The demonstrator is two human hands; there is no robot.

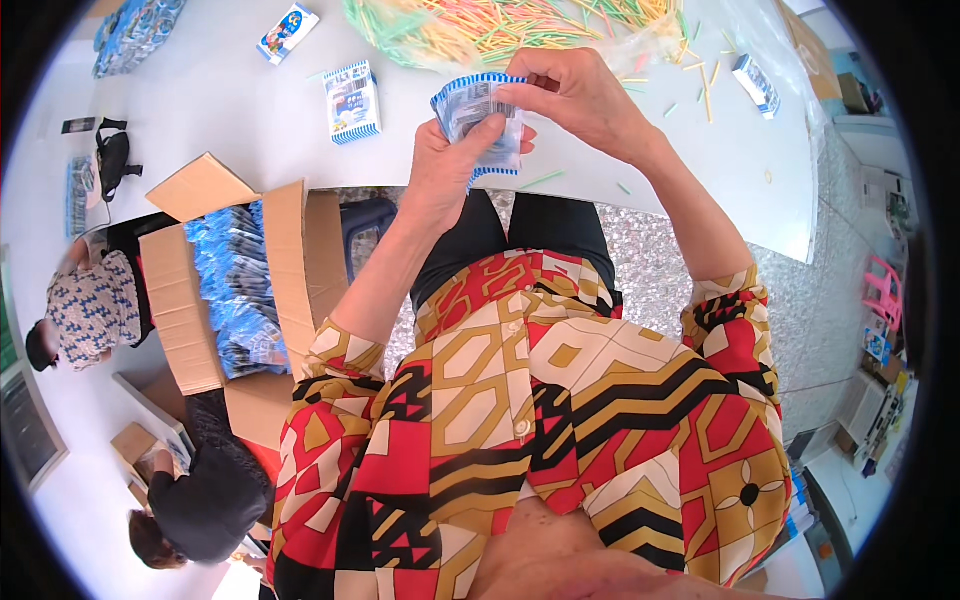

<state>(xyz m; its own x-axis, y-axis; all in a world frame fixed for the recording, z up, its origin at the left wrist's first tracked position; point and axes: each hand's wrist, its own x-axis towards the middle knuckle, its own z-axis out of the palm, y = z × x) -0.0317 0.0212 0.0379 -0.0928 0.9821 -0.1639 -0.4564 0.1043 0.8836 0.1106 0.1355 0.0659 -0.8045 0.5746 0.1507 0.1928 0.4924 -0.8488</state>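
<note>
Holding a small flat packet (480, 120), blue-and-white edged with a clear or silvery face, above the near edge of a white table (250, 110), roughly level with the wearer's chest line in the head view. Left hand (447, 165) wrapping the packet's lower left side from below, fingers curled and pressed against it; right hand (575, 100) pinching the top edge between thumb and fingertips, the remaining fingers folded over. Judging by the bowed face and crinkled border: thin film, light, limp rather than stiff, probably slick, and best gripped at the sealed edges or corners, not across the soft middle, whose contents cannot be made out. Lying just beyond the hands, a heap of thin yellow, green and pink sticks (500, 25) inside a loose clear bag, with stray sticks (700, 90) scattered near the right wrist. Resting farther left on the table, a similar packet (352, 102), and another (288, 32) near the far edge; a further one (757, 85) at right. Standing at lower left beside the wearer's patterned shirt (520, 400), an open cardboard box (200, 290) stacked with blue packets (238, 290). Sitting beyond the box, two other people (95, 310), hands not visible.
</note>
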